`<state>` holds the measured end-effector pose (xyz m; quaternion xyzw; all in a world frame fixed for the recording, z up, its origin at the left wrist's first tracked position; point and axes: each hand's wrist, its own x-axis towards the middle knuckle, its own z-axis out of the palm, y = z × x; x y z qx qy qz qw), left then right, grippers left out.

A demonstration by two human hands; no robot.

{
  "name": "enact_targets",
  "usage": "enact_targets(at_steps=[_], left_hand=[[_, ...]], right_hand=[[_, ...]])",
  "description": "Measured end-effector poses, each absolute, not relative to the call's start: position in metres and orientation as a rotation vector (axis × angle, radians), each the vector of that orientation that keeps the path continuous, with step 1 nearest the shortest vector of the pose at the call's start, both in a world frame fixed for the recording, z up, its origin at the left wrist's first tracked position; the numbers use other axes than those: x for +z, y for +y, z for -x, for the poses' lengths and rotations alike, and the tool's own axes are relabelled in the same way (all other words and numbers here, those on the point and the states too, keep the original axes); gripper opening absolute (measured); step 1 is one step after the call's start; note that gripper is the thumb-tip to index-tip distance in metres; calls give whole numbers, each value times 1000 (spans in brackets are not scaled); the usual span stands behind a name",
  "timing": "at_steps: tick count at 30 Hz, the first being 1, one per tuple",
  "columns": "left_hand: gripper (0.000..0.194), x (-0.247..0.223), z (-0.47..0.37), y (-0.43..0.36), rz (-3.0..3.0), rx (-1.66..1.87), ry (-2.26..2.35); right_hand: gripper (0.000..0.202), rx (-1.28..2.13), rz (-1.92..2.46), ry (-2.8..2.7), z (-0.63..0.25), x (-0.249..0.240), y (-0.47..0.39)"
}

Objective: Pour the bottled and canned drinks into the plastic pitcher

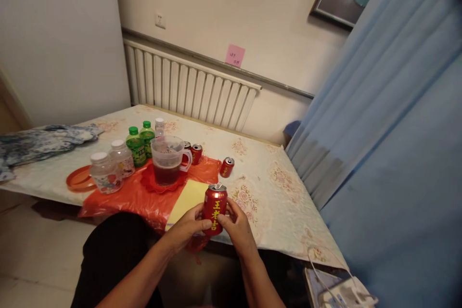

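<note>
A red drink can (215, 207) with yellow characters is held upright between both hands, near the table's front edge. Its pull tab stands raised on the silver top. My left hand (190, 224) wraps its left side, thumb on the front. From the right, my right hand (236, 221) grips the can, its thumb also on the front. Just beyond lies a yellow sheet (191, 196). A clear plastic jug (168, 161) with dark reddish liquid stands on a red dish (146, 182). Another red can (227, 167) is farther right, and a red can (197, 154) stands behind the jug's handle.
A red plastic bag (126, 202) lies under the jug. On the left stand white-lidded jars (106, 173), green-capped bottles (136, 148), an orange lid (79, 179) and bunched patterned cloth (46, 144). A blue curtain (390, 120) borders the table's right side; a radiator (191, 86) lines the wall.
</note>
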<state>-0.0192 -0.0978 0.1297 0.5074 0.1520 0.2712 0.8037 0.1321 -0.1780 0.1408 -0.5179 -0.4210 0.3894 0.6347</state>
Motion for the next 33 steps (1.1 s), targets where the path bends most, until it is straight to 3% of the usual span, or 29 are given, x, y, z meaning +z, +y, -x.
enact_targets(at_steps=[33], left_hand=[[62,110,22,-90,-1180,557,272]], right_hand=[[59,897,1165,-994,-130,138,-182]])
